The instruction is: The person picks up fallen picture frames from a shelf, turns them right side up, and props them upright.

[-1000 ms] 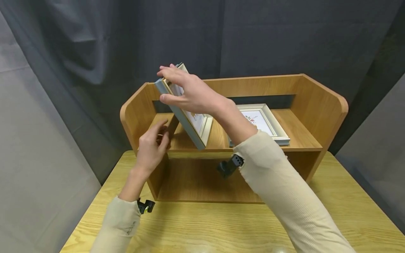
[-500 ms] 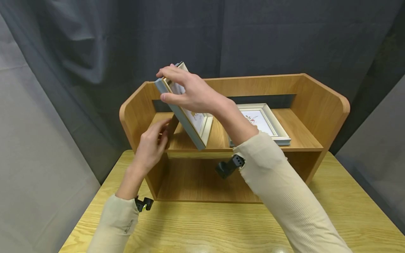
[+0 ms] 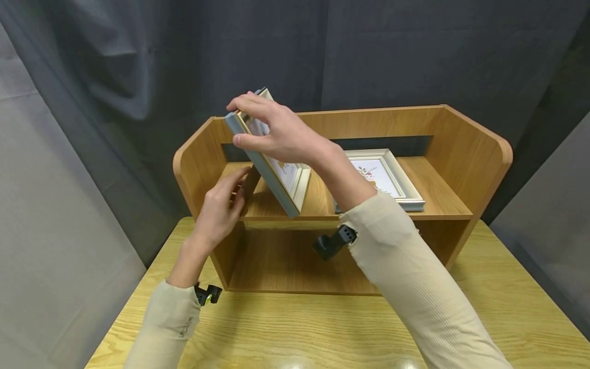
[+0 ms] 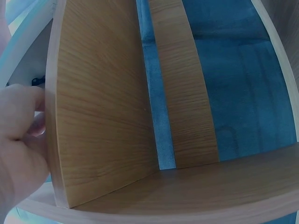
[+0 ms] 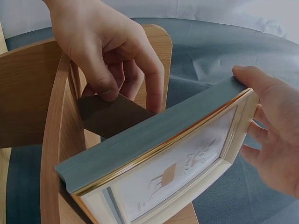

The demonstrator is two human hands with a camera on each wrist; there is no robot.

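Note:
A blue-grey picture frame (image 3: 272,174) with a gold inner edge stands tilted on the left of the upper shelf, its lower edge resting on the board. My right hand (image 3: 265,128) grips the frame's top corner, thumb on the blue-grey side edge and fingers over the front. In the right wrist view my left hand (image 5: 110,65) pinches the dark brown back stand (image 5: 110,119) behind the frame (image 5: 159,154), and the right hand (image 5: 275,135) grips the far corner. The left hand (image 3: 223,200) sits by the shelf's left side panel (image 4: 98,107).
The wooden two-level shelf unit (image 3: 465,148) stands on a light wood table (image 3: 295,328). A second, silver-white frame (image 3: 384,177) lies flat on the right of the upper shelf. Dark cloth hangs behind. The lower compartment (image 3: 281,261) holds nothing.
The left hand has crept slightly up and inward along the back stand. The frame and the right hand have barely moved.

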